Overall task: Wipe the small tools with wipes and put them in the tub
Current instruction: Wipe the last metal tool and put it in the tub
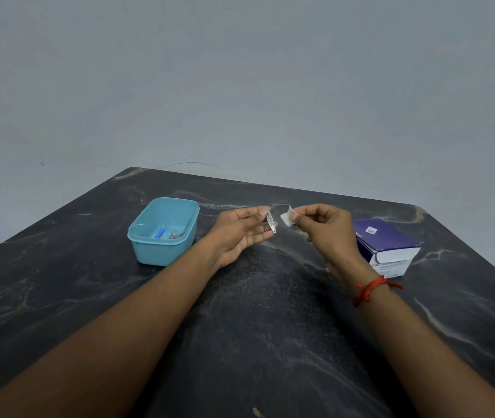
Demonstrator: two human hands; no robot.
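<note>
My left hand (241, 232) holds a small silver metal tool (271, 222) between thumb and fingers, above the table's middle. A thin arm of the tool reaches right toward my right hand (327, 229), which pinches a small white wipe (287, 217) close beside the tool. To the left stands a light blue plastic tub (161, 247), open on top, with a blue-handled tool (159, 232) and a silver tool (174, 234) lying inside.
A purple and white cardboard box (386, 247) sits to the right of my right hand. The dark marbled table (255, 327) ends at a grey wall behind. A red thread band circles my right wrist.
</note>
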